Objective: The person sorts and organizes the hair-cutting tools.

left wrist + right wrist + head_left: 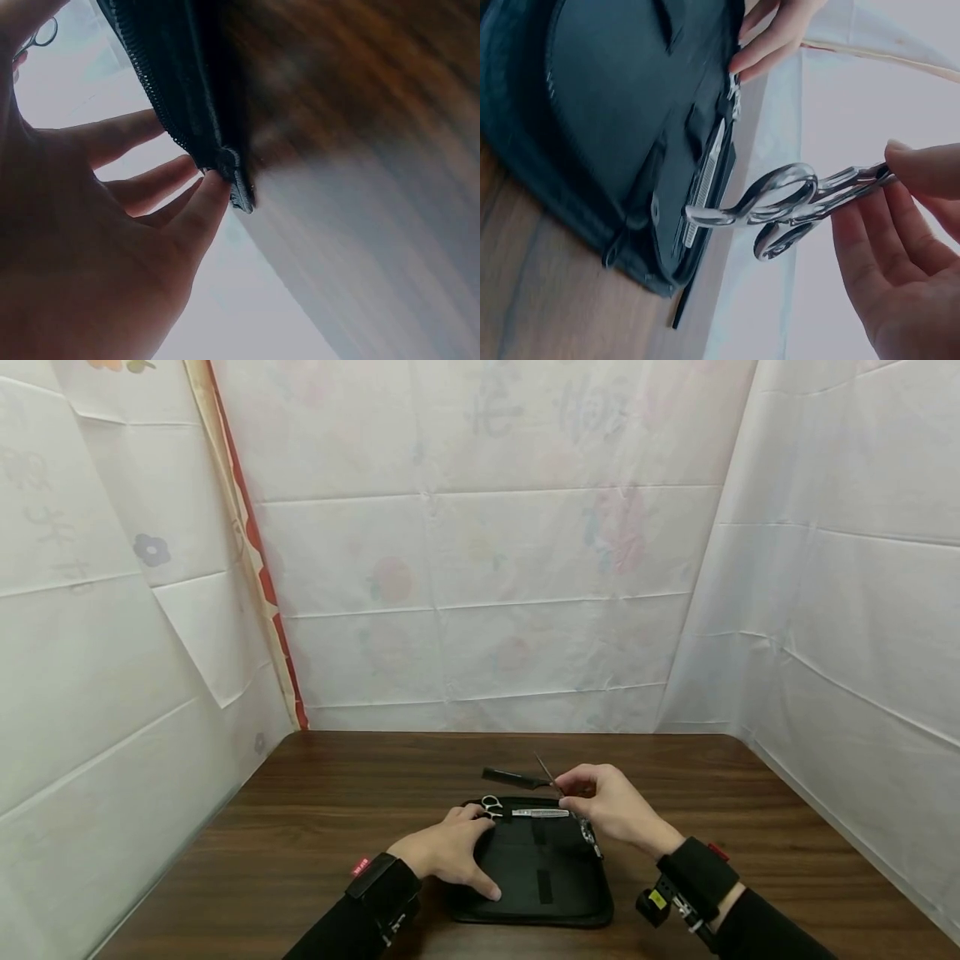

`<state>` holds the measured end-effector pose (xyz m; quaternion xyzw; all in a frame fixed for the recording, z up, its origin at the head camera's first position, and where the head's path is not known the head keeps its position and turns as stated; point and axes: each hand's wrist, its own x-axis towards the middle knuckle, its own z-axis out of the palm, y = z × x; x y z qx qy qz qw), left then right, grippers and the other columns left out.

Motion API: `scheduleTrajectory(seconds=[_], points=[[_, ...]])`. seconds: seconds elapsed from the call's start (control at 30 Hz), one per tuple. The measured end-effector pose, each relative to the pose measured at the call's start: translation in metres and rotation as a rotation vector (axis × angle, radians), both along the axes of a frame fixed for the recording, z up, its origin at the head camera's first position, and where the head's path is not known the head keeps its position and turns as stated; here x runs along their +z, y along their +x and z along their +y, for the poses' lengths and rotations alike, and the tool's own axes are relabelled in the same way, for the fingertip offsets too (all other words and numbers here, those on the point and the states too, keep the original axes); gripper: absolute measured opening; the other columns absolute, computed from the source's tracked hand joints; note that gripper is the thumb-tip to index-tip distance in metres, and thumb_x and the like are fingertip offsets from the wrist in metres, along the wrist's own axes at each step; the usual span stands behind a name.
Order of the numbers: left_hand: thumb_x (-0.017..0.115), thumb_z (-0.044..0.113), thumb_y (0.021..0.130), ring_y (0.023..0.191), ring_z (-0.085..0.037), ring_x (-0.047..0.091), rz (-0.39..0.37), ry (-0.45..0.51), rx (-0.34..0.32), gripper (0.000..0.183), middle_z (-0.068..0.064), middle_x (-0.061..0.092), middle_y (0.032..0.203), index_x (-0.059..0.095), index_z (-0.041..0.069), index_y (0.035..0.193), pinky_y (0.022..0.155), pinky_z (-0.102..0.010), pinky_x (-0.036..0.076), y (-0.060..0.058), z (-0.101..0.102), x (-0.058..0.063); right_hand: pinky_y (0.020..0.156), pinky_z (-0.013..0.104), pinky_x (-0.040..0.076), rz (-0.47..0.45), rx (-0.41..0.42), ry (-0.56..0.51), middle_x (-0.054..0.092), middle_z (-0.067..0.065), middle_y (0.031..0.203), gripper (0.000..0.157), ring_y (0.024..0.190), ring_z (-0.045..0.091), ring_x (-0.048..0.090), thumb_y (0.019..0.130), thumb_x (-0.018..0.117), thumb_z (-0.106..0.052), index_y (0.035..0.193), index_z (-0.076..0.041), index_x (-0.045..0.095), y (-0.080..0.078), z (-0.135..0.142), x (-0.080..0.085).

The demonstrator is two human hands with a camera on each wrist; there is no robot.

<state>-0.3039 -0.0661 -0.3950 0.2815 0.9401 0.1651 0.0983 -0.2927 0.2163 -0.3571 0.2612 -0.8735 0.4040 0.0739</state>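
Observation:
A flat black zip case [540, 868] lies open on the wooden table. My left hand [448, 852] rests spread on its left side, thumb on the lining and fingers along the edge, close to the finger rings of silver thinning scissors [540, 813]. Those scissors lie across the far end of the case. Above the case's far right corner, my right hand [611, 806] pinches a second pair of silver scissors [787, 199] by the blades, rings pointing down toward the case. A black comb [516, 778] shows beyond the far edge; what it rests on is unclear.
Brown wooden table [360, 777] surrounds the case. White printed sheets [480, 552] hang behind it and on both sides. Dark straps [542, 887] cross the lining of the case.

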Motion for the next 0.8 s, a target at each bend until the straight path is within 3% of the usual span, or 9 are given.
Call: scheduleTrajectory(seconds=[0.23,0.47,0.8], points=[[0.090,0.053,0.070,0.143,-0.033,0.032,-0.001,-0.009,-0.004,0.098,-0.014,0.036,0.157,0.052,0.007,0.147,0.107,-0.053,0.042,0.000,0.000,0.001,0.080,0.032,0.053,0.091,-0.004,0.100,0.067,0.003,0.103,0.021,0.090,0.013,0.062,0.095,0.070,-0.005,0.116,-0.007,0.072,-0.001,0.006,0.006],[0.089,0.052,0.072,0.145,-0.032,0.030,-0.020,-0.033,0.006,0.095,-0.010,0.034,0.158,0.051,0.011,0.148,0.104,-0.054,0.044,0.002,0.000,0.003,0.076,0.031,0.053,0.126,-0.010,0.152,0.066,-0.001,0.097,0.020,0.086,0.013,0.062,0.094,0.070,-0.001,0.113,-0.003,0.072,-0.004,0.007,0.015],[0.089,0.052,0.073,0.147,-0.031,0.027,-0.038,-0.050,0.020,0.095,-0.011,0.031,0.160,0.051,0.011,0.149,0.104,-0.056,0.044,0.003,0.002,0.005,0.071,0.029,0.052,0.134,0.005,0.240,0.065,0.003,0.096,0.019,0.083,0.010,0.060,0.091,0.069,0.006,0.108,-0.003,0.073,-0.012,0.016,0.007]])
